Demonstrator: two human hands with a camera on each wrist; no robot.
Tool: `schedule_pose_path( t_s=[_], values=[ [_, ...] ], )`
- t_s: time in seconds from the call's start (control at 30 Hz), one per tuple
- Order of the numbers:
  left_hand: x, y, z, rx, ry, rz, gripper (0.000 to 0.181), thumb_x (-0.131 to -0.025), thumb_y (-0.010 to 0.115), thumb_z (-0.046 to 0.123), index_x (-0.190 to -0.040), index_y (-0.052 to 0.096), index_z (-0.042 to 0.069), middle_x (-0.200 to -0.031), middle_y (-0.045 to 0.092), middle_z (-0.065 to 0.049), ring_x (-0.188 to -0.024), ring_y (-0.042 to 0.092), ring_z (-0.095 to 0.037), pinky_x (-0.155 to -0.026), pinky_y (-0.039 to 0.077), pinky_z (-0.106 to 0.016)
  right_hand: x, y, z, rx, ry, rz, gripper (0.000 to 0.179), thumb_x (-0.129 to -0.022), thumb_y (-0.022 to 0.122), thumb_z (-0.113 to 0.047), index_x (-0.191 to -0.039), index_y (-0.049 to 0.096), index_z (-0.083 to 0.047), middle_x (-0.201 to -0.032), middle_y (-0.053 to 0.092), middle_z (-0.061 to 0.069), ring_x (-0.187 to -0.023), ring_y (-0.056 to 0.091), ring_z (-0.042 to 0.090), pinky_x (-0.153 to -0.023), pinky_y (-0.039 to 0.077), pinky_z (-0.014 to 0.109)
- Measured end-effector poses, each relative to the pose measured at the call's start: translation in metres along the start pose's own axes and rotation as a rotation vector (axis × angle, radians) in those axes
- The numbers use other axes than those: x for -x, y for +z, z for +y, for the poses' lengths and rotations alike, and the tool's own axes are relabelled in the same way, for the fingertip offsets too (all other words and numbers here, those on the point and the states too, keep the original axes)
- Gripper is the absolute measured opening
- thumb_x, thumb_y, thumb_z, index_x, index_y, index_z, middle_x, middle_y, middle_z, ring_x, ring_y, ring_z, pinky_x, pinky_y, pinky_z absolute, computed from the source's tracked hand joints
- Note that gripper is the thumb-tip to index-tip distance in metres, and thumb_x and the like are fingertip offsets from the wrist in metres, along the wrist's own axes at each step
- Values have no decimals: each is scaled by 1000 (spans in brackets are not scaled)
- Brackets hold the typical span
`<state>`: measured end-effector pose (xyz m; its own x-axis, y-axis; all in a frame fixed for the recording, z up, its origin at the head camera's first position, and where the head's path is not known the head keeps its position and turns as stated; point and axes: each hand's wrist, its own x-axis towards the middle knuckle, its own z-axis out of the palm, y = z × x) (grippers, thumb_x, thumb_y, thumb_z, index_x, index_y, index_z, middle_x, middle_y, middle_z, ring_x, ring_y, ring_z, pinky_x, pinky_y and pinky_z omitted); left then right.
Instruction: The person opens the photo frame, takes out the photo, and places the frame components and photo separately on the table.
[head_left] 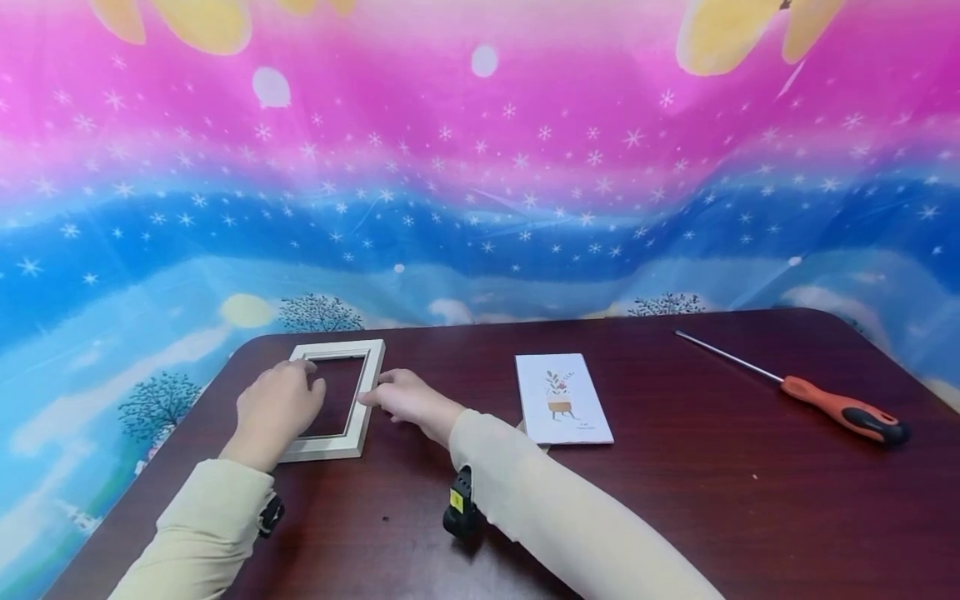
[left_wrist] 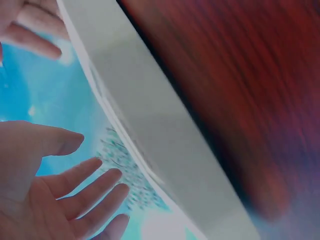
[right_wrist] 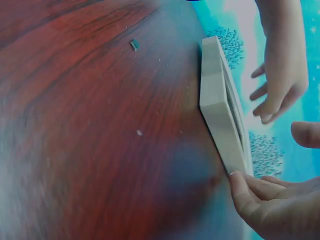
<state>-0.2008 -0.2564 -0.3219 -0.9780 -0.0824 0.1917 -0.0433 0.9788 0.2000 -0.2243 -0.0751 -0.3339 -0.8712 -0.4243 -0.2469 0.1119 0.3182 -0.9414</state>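
Observation:
An off-white picture frame lies on the left part of the table, with bare tabletop showing through its opening. Over its left side is my left hand, fingers relaxed and holding nothing. The left wrist view shows this hand with thumb and fingers spread apart, above the frame's side. My right hand reaches the frame's right side. In the right wrist view its fingertips touch the frame's outer edge, while the thumb stands off from it.
Right of the frame lies a white card printed with a potted plant, with a pale edge showing beneath it. A screwdriver with an orange and black handle lies on the right of the dark red wooden table. A colourful snow-scene cloth hangs behind.

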Motion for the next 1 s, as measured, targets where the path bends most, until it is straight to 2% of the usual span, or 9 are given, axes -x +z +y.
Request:
schedule_pose_path(
  t_s=[0.13,0.27,0.43,0.63,0.87,1.0],
  values=[
    [4,-1,16,6,56,33,35,-95,59,19,-119,64,-6,-108,66,-26,-79,65,-38,-60,52,-54,7,-7,-8,133,-33,-1,56,-95,65,-29,-142,50,-2,-137,55,10,-121,56,27,-99,46,42],
    [7,-1,33,0,120,81,32,-94,60,18,-115,67,-4,-106,67,-23,-84,65,-39,-63,53,-55,17,-21,-15,306,-98,17,54,-94,66,-34,-137,56,-2,-136,57,11,-126,53,25,-103,43,40],
    [13,3,51,-6,184,131,29,-93,62,17,-114,69,-2,-105,69,-20,-88,66,-40,-68,53,-54,29,-45,-15,439,-168,11,50,-95,65,-35,-133,60,-4,-130,62,11,-121,57,25,-100,45,40],
    [20,5,68,25,220,203,24,-92,66,18,-111,72,4,-104,71,-14,-86,66,-36,-68,54,-51,53,-68,-12,503,-191,-18,41,-96,63,-35,-127,65,-8,-121,66,6,-112,61,22,-94,49,40],
    [23,13,91,116,220,161,22,-95,64,21,-111,73,10,-105,72,-9,-89,67,-32,-73,54,-50,72,-87,-1,537,-216,-2,35,-97,63,-30,-123,68,-7,-112,69,3,-102,64,17,-90,50,38],
    [24,17,105,173,244,177,18,-95,63,21,-108,74,14,-102,73,-4,-88,67,-28,-71,54,-47,81,-98,4,514,-205,21,33,-97,64,-28,-122,68,-7,-110,69,2,-98,64,15,-86,51,37]
  ],
)
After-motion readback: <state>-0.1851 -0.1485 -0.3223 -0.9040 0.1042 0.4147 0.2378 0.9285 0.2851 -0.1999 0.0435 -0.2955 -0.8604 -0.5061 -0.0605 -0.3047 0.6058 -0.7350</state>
